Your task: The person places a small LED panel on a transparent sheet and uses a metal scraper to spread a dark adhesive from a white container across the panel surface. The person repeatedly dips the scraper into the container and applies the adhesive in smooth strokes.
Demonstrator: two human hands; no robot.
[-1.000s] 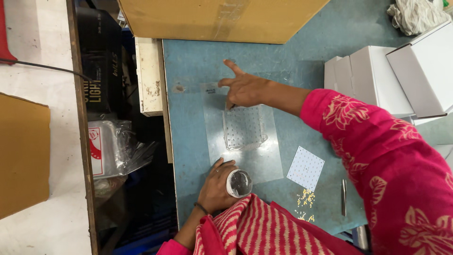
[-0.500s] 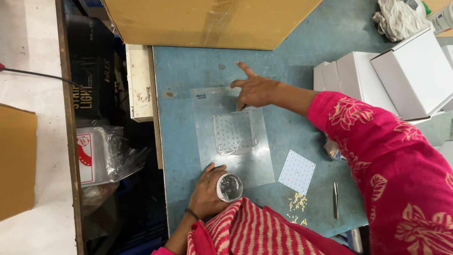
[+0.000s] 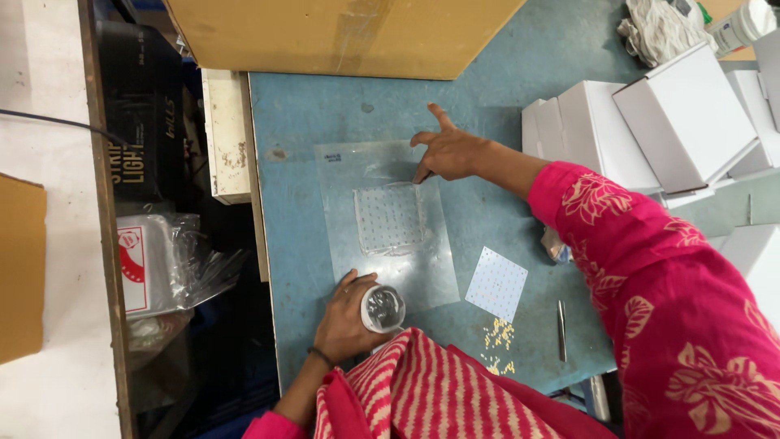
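A clear plastic sheet (image 3: 382, 268) lies on the blue table (image 3: 309, 114), and a white dotted square board (image 3: 390, 218) sits at its middle. My right hand (image 3: 447, 150) reaches in from the right in a pink flowered sleeve. Its fingertips rest on the board's upper right corner, with the forefinger raised and the fingers apart. My left hand (image 3: 341, 321) is at the sheet's near edge, wrapped around a small round jar (image 3: 382, 309) with grey contents. A red striped cloth covers my lap below the jar.
A second white dotted board (image 3: 497, 283), a scatter of small yellow parts (image 3: 497, 335) and tweezers (image 3: 561, 329) lie right of the sheet. White boxes (image 3: 682, 122) are stacked at the right, a cardboard box (image 3: 341, 32) at the far edge. A black box and plastic bags sit beyond the left edge.
My right hand has slid from above the board's middle to its upper right corner. My left hand keeps hold of the jar. The view has shifted slightly.
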